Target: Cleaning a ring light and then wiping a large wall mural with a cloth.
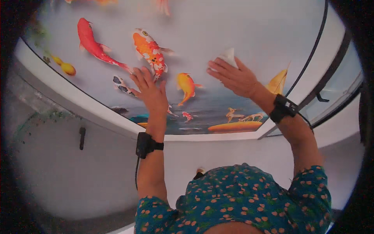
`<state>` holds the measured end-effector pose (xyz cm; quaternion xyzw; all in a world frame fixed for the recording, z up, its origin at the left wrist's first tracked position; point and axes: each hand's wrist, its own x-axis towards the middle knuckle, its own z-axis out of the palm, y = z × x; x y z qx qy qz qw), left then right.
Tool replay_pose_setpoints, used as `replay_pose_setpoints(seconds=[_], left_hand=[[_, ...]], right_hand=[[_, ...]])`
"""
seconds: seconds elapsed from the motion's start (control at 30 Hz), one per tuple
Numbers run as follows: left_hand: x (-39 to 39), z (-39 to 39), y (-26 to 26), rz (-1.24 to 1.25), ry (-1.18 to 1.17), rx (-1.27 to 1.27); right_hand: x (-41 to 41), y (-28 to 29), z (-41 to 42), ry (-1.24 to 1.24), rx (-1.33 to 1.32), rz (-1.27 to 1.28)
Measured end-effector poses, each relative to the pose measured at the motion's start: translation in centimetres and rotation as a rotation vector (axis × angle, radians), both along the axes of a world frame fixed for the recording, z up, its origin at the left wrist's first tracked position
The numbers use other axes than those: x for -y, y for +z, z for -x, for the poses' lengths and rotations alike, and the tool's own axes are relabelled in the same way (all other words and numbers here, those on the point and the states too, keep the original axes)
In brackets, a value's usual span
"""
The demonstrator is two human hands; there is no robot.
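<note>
A large picture (257,32) printed with koi fish fills the upper view. My left hand (150,90) lies against its lower part with the fingers somewhat apart and nothing held. Around its fingertips are the tails of a printed red koi (90,41) and an orange-and-white koi (150,51). My right hand (233,74) is farther right, flat over a folded white cloth or tissue (228,57), pressing it to the picture. Most of the cloth is hidden under the fingers; one corner sticks out above them. A printed yellow fish (186,84) lies between the hands.
A white frame with a dark inner line (96,106) borders the picture. To the right is a glazed window or door with a black handle (322,98). A dark handle-like object (82,138) is at the left on a grey surface. Both wrists carry black strapped devices with cables.
</note>
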<state>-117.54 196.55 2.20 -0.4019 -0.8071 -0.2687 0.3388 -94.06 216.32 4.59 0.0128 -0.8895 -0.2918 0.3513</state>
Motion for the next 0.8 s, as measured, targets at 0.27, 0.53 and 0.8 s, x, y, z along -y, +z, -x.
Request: replay_pose_setpoints(seconds=[0.27,0.53,0.8], left_hand=[[1.0,1.9,-0.6,0.032,-0.091,-0.081],[1.2,2.6,-1.0,0.018,-0.147,-0.062],[1.4,3.3,-1.6,0.025,-0.2,-0.09]], right_hand=[[4.8,-2.4,6.7,0.045,0.069,0.194],[6.6,-12.7,11.5,0.203,0.457,0.353],[8.6,-14.9,11.9,0.443,0.476,1.395]])
